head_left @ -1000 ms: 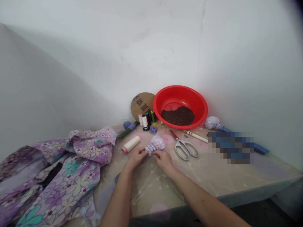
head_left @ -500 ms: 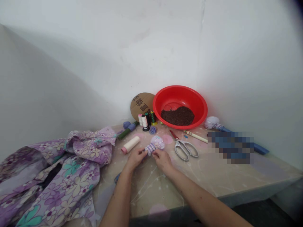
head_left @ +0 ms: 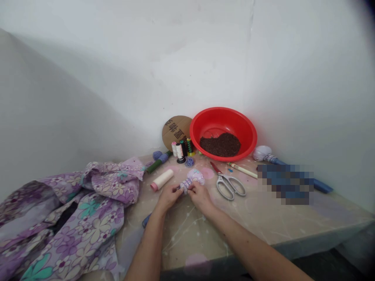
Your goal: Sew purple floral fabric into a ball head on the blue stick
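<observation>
Both hands are at the wrapped neck of a floral cloth ball [head_left: 195,176], bound with purple cord or yarn. My left hand [head_left: 169,196] pinches the neck's left end between thumb and fingers. Just right of it, my right hand [head_left: 199,196] has its fingertips closed on the lower side of the binding, below the round head. A blue rod end [head_left: 146,221] shows beside my left forearm; whether it joins the bundle is hidden. Left of the ball lies a cream thread spool [head_left: 162,180]. Scissors [head_left: 227,181] with grey handles rest to the right.
Floral fabric [head_left: 96,210] is heaped at left. Behind stand a red basin [head_left: 252,134] holding dark grains, a cardboard disc [head_left: 172,130] and several thread spools [head_left: 179,152]. A similar white-headed stick [head_left: 263,153] and a pale rod [head_left: 244,171] lie right. White walls close off the back.
My right fingers have shifted slightly up along the binding, and the cloth ball has turned a little. The whole view has dropped by a few pixels.
</observation>
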`<action>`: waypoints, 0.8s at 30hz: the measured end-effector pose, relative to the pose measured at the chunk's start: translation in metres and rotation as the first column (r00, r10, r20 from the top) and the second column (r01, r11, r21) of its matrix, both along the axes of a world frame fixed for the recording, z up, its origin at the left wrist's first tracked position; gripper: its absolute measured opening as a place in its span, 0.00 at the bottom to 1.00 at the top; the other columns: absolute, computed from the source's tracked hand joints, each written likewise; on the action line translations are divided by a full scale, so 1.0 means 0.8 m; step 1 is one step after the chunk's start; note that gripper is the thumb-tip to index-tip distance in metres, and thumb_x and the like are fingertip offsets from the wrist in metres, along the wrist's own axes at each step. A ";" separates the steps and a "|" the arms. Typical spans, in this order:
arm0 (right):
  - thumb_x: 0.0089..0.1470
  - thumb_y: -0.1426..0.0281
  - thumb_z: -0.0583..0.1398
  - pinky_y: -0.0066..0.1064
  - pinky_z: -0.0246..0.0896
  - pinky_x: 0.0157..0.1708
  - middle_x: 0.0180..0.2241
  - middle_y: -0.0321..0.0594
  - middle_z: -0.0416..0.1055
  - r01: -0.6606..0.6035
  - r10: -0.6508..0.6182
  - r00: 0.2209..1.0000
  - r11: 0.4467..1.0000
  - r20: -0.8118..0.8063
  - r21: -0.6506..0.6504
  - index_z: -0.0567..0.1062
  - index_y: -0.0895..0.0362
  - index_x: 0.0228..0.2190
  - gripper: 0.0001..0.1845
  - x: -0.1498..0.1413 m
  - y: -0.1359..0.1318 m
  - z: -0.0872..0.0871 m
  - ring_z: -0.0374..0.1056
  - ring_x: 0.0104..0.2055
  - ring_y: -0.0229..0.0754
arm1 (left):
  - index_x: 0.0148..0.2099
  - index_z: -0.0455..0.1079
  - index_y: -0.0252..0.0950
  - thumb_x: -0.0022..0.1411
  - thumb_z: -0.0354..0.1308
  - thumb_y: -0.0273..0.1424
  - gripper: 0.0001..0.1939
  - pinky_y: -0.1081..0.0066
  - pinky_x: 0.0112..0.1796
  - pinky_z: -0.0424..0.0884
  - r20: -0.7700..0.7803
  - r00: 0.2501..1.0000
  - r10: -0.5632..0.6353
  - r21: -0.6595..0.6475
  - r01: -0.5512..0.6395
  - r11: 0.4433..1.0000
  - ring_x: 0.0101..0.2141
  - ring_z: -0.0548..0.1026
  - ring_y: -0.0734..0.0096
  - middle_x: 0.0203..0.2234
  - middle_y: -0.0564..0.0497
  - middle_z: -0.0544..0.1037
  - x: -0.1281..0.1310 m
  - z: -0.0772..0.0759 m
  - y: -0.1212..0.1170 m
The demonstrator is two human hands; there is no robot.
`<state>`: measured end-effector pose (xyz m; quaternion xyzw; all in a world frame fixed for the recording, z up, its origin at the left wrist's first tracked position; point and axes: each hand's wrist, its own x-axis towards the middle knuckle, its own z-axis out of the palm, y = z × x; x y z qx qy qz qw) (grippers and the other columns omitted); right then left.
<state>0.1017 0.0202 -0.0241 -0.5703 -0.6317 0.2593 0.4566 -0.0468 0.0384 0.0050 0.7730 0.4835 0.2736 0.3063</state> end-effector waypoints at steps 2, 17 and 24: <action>0.41 0.75 0.54 0.24 0.50 0.23 0.19 0.33 0.66 0.002 -0.002 1.000 1.000 0.005 -0.019 0.67 0.58 0.25 0.04 0.000 0.000 0.004 0.61 0.23 0.35 | 0.29 0.69 0.31 0.53 0.47 0.42 0.19 0.77 0.21 0.56 -0.011 1.000 -0.001 0.012 0.001 1.000 0.19 0.62 0.76 0.17 0.54 0.66 0.000 0.001 -0.001; 0.45 0.73 0.51 0.27 0.53 0.28 0.29 0.39 0.71 -0.108 0.111 0.905 0.994 0.410 -0.031 0.70 0.57 0.30 0.09 0.013 -0.011 0.055 0.65 0.32 0.39 | 0.34 0.71 0.33 0.54 0.46 0.39 0.17 0.77 0.24 0.56 -0.070 0.998 0.006 0.068 -0.001 0.998 0.22 0.63 0.75 0.20 0.55 0.69 0.002 0.005 -0.006; 0.50 0.69 0.52 0.32 0.56 0.33 0.34 0.48 0.72 -0.158 0.107 0.678 0.987 0.727 0.002 0.71 0.58 0.35 0.12 0.003 -0.008 0.096 0.67 0.37 0.45 | 0.32 0.71 0.33 0.51 0.48 0.38 0.16 0.75 0.28 0.61 -0.087 0.993 0.082 0.065 -0.077 0.995 0.26 0.67 0.70 0.22 0.53 0.73 0.005 0.009 -0.012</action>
